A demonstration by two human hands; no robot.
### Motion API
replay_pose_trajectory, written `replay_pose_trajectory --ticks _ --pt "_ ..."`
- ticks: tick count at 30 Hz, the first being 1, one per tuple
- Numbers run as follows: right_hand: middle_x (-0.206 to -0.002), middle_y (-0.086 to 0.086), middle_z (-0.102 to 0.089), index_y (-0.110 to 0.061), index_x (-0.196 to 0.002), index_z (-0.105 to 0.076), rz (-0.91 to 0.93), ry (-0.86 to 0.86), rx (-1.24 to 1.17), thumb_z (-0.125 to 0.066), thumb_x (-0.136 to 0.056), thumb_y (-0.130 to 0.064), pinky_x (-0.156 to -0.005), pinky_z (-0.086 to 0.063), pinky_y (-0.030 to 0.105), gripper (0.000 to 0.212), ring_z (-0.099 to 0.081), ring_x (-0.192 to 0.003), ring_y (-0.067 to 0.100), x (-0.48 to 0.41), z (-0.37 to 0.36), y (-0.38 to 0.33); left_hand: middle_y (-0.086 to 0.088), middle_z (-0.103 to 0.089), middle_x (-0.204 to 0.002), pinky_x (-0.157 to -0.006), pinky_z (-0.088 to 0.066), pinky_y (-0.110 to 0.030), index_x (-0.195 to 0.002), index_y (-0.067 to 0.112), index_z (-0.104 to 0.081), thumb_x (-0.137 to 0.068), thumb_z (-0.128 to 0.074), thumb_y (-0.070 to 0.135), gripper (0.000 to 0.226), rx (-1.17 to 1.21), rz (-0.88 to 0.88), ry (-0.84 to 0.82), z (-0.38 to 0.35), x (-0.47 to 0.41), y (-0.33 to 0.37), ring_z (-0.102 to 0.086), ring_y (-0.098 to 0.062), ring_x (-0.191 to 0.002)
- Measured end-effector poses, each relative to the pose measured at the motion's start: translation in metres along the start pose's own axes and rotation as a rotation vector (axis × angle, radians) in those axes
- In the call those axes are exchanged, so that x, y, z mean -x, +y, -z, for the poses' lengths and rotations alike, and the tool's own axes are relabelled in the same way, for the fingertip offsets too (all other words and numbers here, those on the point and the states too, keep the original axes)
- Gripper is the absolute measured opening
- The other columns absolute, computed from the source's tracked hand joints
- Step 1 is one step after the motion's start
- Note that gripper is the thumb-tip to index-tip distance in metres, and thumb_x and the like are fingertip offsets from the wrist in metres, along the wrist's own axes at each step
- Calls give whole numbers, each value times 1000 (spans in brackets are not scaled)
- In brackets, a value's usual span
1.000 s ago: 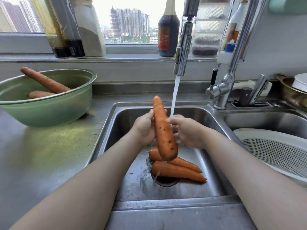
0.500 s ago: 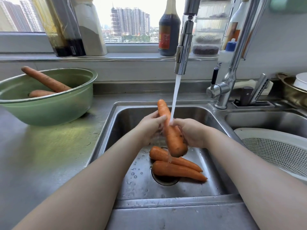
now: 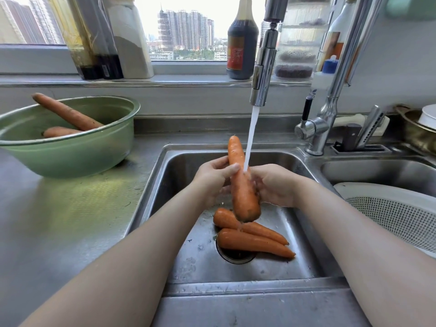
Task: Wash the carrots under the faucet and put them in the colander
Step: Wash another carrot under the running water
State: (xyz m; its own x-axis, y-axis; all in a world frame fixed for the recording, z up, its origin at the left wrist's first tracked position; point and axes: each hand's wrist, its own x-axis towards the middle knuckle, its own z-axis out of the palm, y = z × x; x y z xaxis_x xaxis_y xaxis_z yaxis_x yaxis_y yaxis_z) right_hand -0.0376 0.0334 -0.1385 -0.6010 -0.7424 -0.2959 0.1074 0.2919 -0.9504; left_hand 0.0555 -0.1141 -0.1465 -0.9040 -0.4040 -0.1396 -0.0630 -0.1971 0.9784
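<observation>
Now both hands, left (image 3: 213, 179) and right (image 3: 274, 185), grip the carrot (image 3: 241, 182) over the sink (image 3: 304, 232); turn it so the stream (image 3: 250, 138) reaches its speckled thick end.

The sink (image 3: 306, 263) at centre is brushed, wet steel; the faucet (image 3: 263, 74) above is glossy chrome. The bench (image 3: 59, 220) at left is matt textured metal. The colander (image 3: 401, 208) at right is white perforated plastic.
</observation>
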Motion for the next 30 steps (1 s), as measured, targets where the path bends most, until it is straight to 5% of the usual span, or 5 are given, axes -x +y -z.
replay_pose_trajectory --ticks 8,13,17,22,30 --pt "-87 17 -58 -1 -106 -65 18 -41 57 -57 -92 -10 -75 -52 37 19 -57 -79 29 6 1 -2 -5 -75 -122 -96 -60 -47 -141 19 -63 -98 -70 18 43 -51 -19 -16 2 1 -1 -73 -26 -111" --pt "-115 13 -75 -8 -118 -70 52 -34 63 -54 -107 -13 -81 -58 37 20 -72 -104 27 6 -3 -3 -5 -74 -124 -93 -61 -47 -143 20 -61 -97 -71 20 47 -59 -25 -4 6 0 -1 -73 -26 -111" --pt "-87 6 -71 -9 -104 -72 55 -55 49 -51 -103 -3 -70 -55 33 22 -68 -78 19 8 -2 -3 -5 -74 -123 -94 -61 -47 -142 19 -61 -98 -70 18 46 -35 -13 -3 7 1 1 -73 -26 -109" --pt "-115 11 -76 -11 -121 -71 55 -31 30 -56 -105 -14 -83 -55 39 22 -71 -108 28 6 -3 -3 -5 -76 -121 -89 -63 -45 -143 20 -60 -94 -75 19 51 -50 -27 8 7 0 0 -76 -26 -104" --pt "-95 9 -76 -7 -112 -73 68 -66 21 -51 -104 -1 -65 -56 28 24 -72 -78 17 10 -7 -5 -8 -71 -123 -87 -61 -48 -138 25 -59 -105 -60 26 33 23 72 11 -1 3 1 -71 -27 -107"
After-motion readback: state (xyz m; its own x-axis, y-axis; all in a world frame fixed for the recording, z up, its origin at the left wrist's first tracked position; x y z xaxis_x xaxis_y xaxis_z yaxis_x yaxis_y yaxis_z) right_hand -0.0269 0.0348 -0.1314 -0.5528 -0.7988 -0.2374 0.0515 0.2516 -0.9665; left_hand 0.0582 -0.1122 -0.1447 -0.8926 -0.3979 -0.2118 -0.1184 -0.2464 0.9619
